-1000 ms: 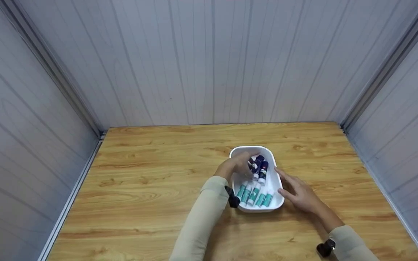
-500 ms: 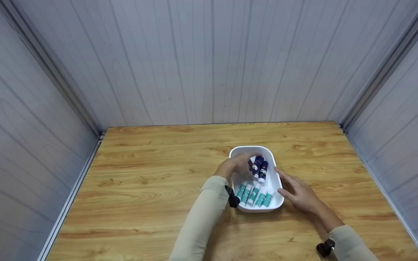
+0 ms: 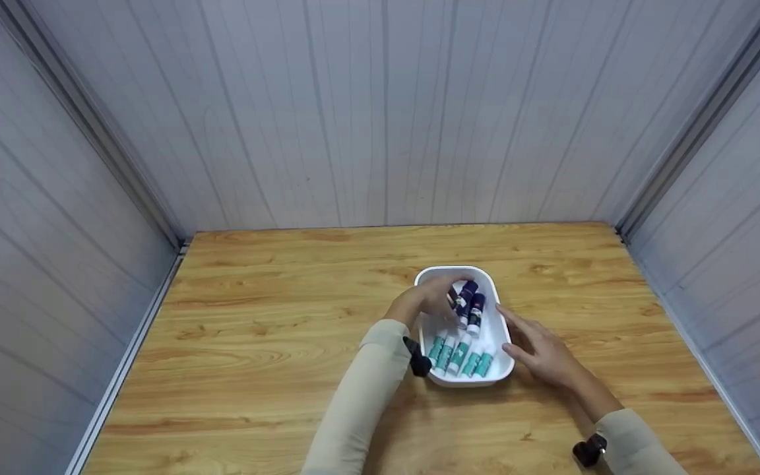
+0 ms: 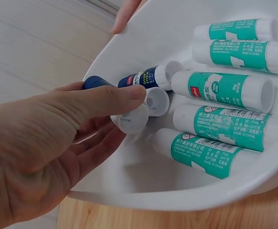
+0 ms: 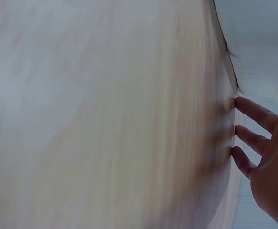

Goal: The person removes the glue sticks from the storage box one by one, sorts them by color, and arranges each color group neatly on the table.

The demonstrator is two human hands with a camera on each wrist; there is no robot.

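Observation:
A white tray (image 3: 485,380) on the wooden table (image 3: 274,316) holds several teal glue sticks (image 3: 459,356) at its near end and dark blue glue sticks (image 3: 475,310) at its far end. My left hand (image 3: 434,298) reaches into the tray from the left. In the left wrist view my left hand (image 4: 129,114) pinches one blue glue stick (image 4: 94,82) between thumb and fingers at its white end, beside another blue stick (image 4: 146,78) and the teal sticks (image 4: 220,88). My right hand (image 3: 535,349) rests with straight fingers against the tray's right side (image 5: 258,47); its fingers (image 5: 253,114) hold nothing.
Grey panelled walls (image 3: 380,112) close the table in on three sides. Bare wood lies to the left of and beyond the tray. A small black device (image 3: 588,450) sits on each wrist.
Almost nothing differs. The tray and both hands sit slightly further left in the picture, and the left hand stays on the blue stick.

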